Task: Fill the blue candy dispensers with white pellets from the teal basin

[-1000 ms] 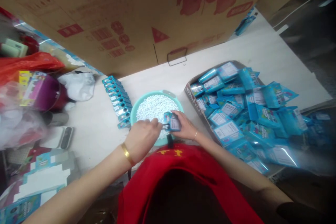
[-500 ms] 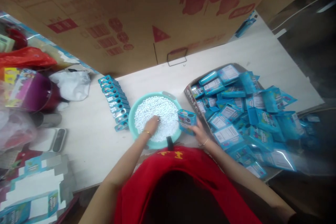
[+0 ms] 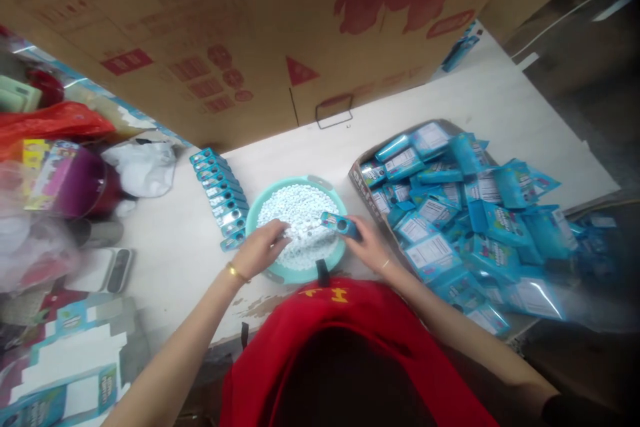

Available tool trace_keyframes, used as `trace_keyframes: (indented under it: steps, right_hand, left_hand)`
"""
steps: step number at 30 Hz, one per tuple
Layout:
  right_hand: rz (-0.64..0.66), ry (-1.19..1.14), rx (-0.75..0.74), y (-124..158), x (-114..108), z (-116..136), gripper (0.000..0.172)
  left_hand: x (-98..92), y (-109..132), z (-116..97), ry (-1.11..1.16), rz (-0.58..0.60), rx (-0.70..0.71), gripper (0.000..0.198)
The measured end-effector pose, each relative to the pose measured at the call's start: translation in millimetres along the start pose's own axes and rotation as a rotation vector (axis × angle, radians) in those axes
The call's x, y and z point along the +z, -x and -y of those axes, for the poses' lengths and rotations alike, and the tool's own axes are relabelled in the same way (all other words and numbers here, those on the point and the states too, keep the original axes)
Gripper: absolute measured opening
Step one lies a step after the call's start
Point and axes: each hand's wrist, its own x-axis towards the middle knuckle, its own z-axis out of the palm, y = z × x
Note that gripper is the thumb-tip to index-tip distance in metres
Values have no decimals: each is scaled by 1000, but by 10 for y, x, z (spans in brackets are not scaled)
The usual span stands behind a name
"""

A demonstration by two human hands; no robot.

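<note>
A teal bowl (image 3: 260,200) full of small white pellets (image 3: 300,207) sits on the table in front of me. My left hand (image 3: 263,250) hovers over the bowl's near left rim, its fingers drawn together over the pellets; what they hold is hidden. My right hand (image 3: 367,247) grips a small blue packet (image 3: 341,225) at the bowl's right rim, held flat. A row of the same blue packets (image 3: 220,190) stands on edge just left of the bowl.
A shallow cardboard tray (image 3: 357,177) heaped with blue pouches (image 3: 465,213) lies to the right. A big cardboard box (image 3: 250,33) walls the back. Bags, a purple container (image 3: 75,180) and flat cartons (image 3: 65,360) crowd the left. My red cap brim (image 3: 350,353) covers the near edge.
My left hand has drawn back from the middle of the pellets to the near left rim. My right hand brought the blue packet left, over the bowl's right rim.
</note>
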Motion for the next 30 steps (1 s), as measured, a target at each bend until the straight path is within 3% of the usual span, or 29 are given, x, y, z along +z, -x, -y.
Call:
trace_keyframes:
  steps: [3,8,12,14,16,19,21,24,26,28,30]
  right_hand:
    - [64,37,-112,-47,125,21,40]
    - [90,88,-216,-70,246,69,43]
    - [69,100,-258,-57,290,33,44]
    - [60,99,-253,-57,298,-4,44]
    - [54,105,-237,-58,285,-41,43]
    - [35,113,-195,-52,221,-85,41]
    - [15,114,-144,-38,155,-102,40]
    - [-19,132,-57,-10,55,-116,39]
    - [-31,147,-27,2,4,-116,39]
    - [-36,142,-18,9,-29,-105,38]
    - [-57,128,-18,12,-46,-85,36]
  left_hand:
    - [-230,24,-248,-113,78,23,25]
    - [-369,-60,-734,-451,246,-98,19]
    - [-400,-99,-1124,-604,264,-141,23]
    - [-422,-99,-1193,-607,243,-124,26]
    - [-435,-94,-1088,-597,204,-119,23]
    - [-335,-103,-571,-531,115,-178,18]
    - [-123,-133,-97,-443,90,-267,17]
    - [395,-244,468,-286,154,-386,12]
    - [778,-369,617,-213,154,-371,14]
    - [1096,-511,610,-144,121,-329,20]
    - [1289,-619,541,-68,83,-291,23]
